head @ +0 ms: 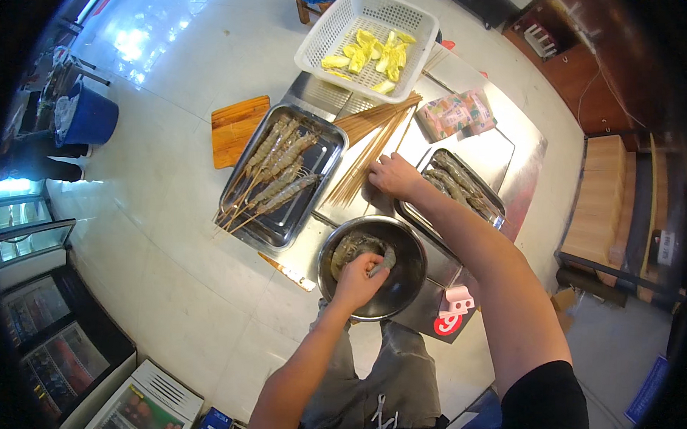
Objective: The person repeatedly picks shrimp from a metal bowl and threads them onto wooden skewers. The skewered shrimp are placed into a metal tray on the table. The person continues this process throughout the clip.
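Observation:
My left hand (359, 280) reaches into a steel bowl (412, 285) at the table's front edge and pinches a raw shrimp (388, 257). More raw shrimp (345, 250) lie in the bowl beside my fingers. My right hand (395, 175), fingers curled, rests at the right side of a fanned-out bundle of bamboo skewers (359, 172). Its fingertips are hidden, so whether it grips a skewer cannot be told. Left of the bundle, a steel tray (278, 223) holds several skewered shrimp (283, 155). Under my right forearm, a second tray (421, 217) holds more shrimp (458, 176).
A white plastic basket (309, 49) with yellow-green leaves (357, 53) stands at the table's far end. Nearby lies a patterned soft pack (457, 113). A wooden board (237, 132) juts out beyond the left tray. A pink holder (457, 302) sits at the front right, near a red number sticker (447, 326).

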Available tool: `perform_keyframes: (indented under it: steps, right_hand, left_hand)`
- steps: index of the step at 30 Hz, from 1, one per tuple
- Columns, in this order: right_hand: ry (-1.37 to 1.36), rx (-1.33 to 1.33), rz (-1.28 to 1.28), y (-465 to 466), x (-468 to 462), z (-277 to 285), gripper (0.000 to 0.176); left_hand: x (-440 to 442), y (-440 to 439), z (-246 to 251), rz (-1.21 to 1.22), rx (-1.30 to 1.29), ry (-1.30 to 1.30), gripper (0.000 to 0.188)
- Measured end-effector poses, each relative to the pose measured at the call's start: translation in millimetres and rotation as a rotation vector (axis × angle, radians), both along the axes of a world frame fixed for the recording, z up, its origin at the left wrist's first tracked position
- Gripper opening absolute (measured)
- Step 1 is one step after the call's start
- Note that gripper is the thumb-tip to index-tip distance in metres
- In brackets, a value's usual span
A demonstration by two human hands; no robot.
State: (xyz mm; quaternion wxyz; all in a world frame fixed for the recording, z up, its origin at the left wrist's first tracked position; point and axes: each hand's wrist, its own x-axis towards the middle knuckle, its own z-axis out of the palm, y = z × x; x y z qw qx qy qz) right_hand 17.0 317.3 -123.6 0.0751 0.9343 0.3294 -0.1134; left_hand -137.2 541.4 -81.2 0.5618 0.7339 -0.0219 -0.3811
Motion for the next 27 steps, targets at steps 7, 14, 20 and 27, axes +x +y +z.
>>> perform_keyframes:
  steps: [7,14,20,27]
  right_hand:
    - [0.194,0.013,-0.102,-2,-1,10,0.022]
    - [-0.105,0.343,-0.151,4,4,52,0.009]
    - [-0.428,0.986,-0.423,8,-22,160,0.018]
    - [-0.414,1.477,-0.823,-17,-144,262,0.010]
  left_hand:
    - [-31,14,13,0.068,-0.291,0.113,0.042]
    - [-23,20,34,0.130,-0.461,0.626,0.039]
    - [-33,-2,41,0.233,-0.462,0.457,0.046]
    - [-40,-34,56,0.239,-0.303,-0.084,0.048]
